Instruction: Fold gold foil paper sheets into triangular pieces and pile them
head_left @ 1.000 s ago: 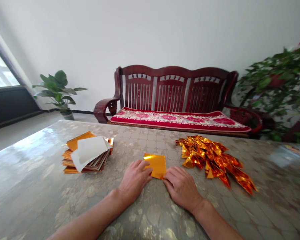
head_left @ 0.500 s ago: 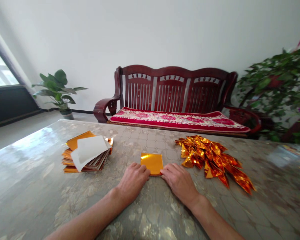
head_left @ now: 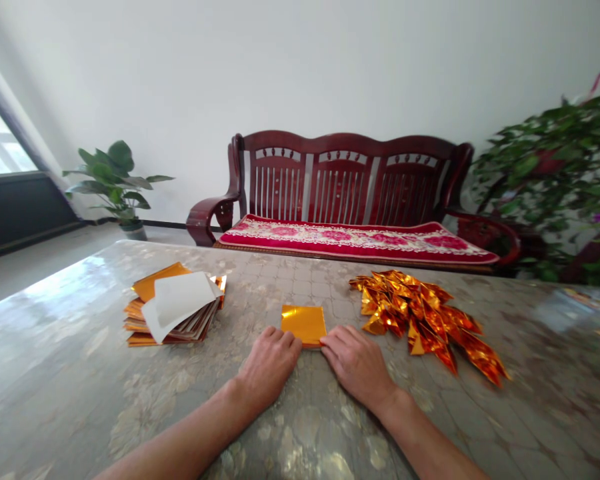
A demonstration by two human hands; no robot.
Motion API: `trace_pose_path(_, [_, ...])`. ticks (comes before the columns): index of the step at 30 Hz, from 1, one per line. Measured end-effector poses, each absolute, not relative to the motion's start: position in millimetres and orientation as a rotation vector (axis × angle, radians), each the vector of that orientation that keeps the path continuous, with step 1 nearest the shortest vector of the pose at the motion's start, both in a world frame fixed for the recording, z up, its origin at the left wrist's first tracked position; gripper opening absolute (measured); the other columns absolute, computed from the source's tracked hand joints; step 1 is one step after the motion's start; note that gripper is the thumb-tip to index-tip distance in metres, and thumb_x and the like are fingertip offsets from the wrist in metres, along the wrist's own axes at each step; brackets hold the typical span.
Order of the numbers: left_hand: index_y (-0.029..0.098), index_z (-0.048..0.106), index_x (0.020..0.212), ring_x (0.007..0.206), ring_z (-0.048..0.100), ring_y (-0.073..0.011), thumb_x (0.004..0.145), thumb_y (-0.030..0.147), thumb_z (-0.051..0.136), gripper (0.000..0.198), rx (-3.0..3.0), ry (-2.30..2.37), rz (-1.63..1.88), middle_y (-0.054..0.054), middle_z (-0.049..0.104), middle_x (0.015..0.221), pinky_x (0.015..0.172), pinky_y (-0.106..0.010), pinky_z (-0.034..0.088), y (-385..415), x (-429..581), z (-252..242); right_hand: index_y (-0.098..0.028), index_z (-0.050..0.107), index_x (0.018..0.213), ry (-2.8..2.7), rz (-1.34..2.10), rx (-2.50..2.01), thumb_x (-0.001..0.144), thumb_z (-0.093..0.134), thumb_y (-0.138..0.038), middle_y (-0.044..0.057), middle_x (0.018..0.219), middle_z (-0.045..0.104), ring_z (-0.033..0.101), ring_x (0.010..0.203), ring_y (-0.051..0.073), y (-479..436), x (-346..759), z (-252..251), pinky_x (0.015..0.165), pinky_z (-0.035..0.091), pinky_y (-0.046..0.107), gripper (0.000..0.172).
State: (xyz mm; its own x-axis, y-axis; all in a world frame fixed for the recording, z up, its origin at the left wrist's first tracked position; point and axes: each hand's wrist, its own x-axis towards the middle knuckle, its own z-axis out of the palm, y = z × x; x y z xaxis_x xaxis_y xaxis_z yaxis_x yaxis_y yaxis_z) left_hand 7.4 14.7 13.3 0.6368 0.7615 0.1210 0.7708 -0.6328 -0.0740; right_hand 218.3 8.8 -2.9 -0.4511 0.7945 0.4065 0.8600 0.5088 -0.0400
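A square of shiny gold foil paper (head_left: 304,325) lies on the table in front of me. My left hand (head_left: 273,360) grips its near left corner, fingers closed. At the near right corner my right hand (head_left: 355,360) pinches the same sheet. The paper's near edge looks folded up in a narrow strip between the two hands. To the left sits a stack of foil paper (head_left: 175,307), its top sheets showing a white back. Right of my right hand is a pile of folded gold foil pieces (head_left: 425,310), pointed at their ends.
The table (head_left: 300,427) has a patterned, glossy cover. A clear plastic bag (head_left: 573,310) lies at its right edge. Beyond the table stand a dark red wooden bench (head_left: 343,180) and a potted plant (head_left: 123,180); more leafy plants (head_left: 555,167) are at the right.
The near edge of the foil paper, bowed before, now looks straighter and folded. My fingers have shifted slightly inward along it. The stack and the pile stay put.
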Motion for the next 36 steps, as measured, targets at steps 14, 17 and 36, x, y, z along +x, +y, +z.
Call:
trace_pose_path(14, [0.021,0.06,0.097,0.086,0.058,-0.0233,0.096,0.018,0.051,0.01,-2.723,-1.256,-0.28,-0.004,0.063,0.092,0.074,-0.035,0.043,23,0,6,-0.023,0.069,0.096,-2.307,-0.135,-1.339,0.088,0.068,-0.023,0.001,0.092,0.067,0.058,0.09,0.02,12,225,-6,0.079,0.044,0.033,0.008])
trace_pose_path(17, [0.021,0.059,0.097,0.085,0.059,-0.0226,0.093,0.017,0.055,0.007,-2.74,-1.244,-0.258,-0.004,0.064,0.091,0.074,-0.034,0.043,25,-1,5,-0.023,0.069,0.098,-2.3,-0.136,-1.34,0.087,0.07,-0.023,0.001,0.092,0.068,0.059,0.089,0.02,12,225,-6,0.079,0.045,0.033,0.011])
trace_pose_path(36, [0.02,0.058,0.08,0.062,0.062,-0.0142,0.09,0.029,0.051,0.015,-2.907,-2.051,-1.621,0.001,0.062,0.07,0.057,-0.022,0.045,14,19,-4,-0.023,0.059,0.116,-1.799,0.049,-1.148,0.09,0.061,-0.021,0.0,0.086,0.07,0.065,0.073,0.014,4,222,-1,0.074,0.053,0.027,0.026])
